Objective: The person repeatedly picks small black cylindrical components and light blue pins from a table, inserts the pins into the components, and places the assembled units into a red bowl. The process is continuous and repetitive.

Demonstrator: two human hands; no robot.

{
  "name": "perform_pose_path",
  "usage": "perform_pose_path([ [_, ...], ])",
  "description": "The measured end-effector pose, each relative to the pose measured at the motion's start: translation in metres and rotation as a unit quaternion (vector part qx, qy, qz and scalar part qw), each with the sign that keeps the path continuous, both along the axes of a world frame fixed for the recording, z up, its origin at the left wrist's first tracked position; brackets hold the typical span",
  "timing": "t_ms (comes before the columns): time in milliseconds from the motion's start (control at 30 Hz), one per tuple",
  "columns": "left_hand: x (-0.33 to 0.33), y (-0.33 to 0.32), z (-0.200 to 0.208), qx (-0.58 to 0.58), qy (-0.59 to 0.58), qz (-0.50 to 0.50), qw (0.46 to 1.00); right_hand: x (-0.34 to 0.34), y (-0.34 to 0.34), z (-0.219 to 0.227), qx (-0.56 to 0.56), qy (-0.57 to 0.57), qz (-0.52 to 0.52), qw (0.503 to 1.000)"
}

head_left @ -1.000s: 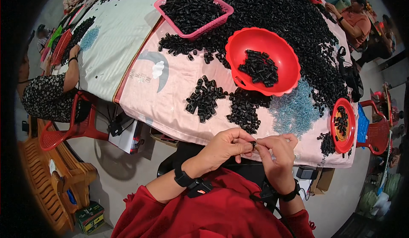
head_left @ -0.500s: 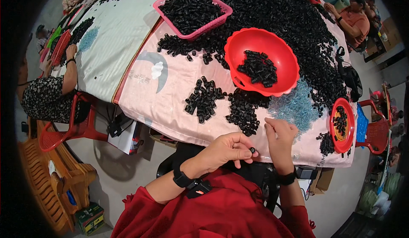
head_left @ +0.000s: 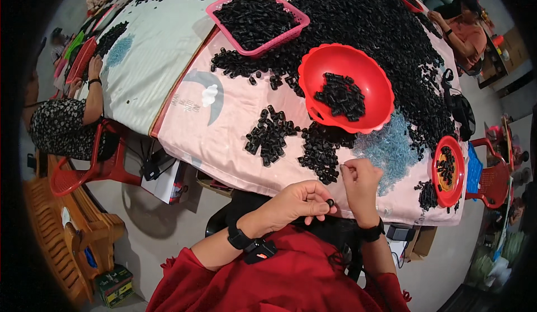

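- Head view looked down on a person in a red top sitting at a long table (head_left: 190, 122) with a pink cloth.
- Left hand (head_left: 299, 203) was curled in front of the person's body, below the table edge. It pinched a small black piece (head_left: 330, 203) between thumb and fingertips.
- That black piece sat right at the tip of the left hand, just beside the right hand's wrist.
- Right hand (head_left: 362, 180) was up at the table edge, near the blue bits (head_left: 391, 150). Its fingers were pinched close together on something tiny; I could not tell what it was.
- Two small heaps of black pieces (head_left: 271, 136) lay on the cloth just past the hands.
- A big red bowl (head_left: 358, 69) with some black pieces stood behind those heaps.
- A pink basket (head_left: 221, 15) full of black pieces stood farther back.
- A small red dish (head_left: 456, 150) sat off to the right.
- Another person's arm (head_left: 92, 97) rested on the table far to the left.
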State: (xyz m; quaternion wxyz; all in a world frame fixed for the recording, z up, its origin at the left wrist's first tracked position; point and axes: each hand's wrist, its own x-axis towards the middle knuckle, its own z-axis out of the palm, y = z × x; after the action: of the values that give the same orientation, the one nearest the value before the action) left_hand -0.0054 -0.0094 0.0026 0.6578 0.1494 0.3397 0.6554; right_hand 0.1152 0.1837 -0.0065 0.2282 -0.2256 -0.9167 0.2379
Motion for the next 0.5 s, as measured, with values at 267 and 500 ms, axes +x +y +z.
perform_pose_path([
  [267,-0.003,0.001,0.002,-0.009,-0.003,0.038,0.999,0.015,-0.01,0.04,-0.337,0.074,-0.012,0.939],
  [500,0.002,0.004,0.005,0.019,0.014,0.056,0.998,0.026,-0.026,0.079,-0.25,0.042,0.031,0.967],
])
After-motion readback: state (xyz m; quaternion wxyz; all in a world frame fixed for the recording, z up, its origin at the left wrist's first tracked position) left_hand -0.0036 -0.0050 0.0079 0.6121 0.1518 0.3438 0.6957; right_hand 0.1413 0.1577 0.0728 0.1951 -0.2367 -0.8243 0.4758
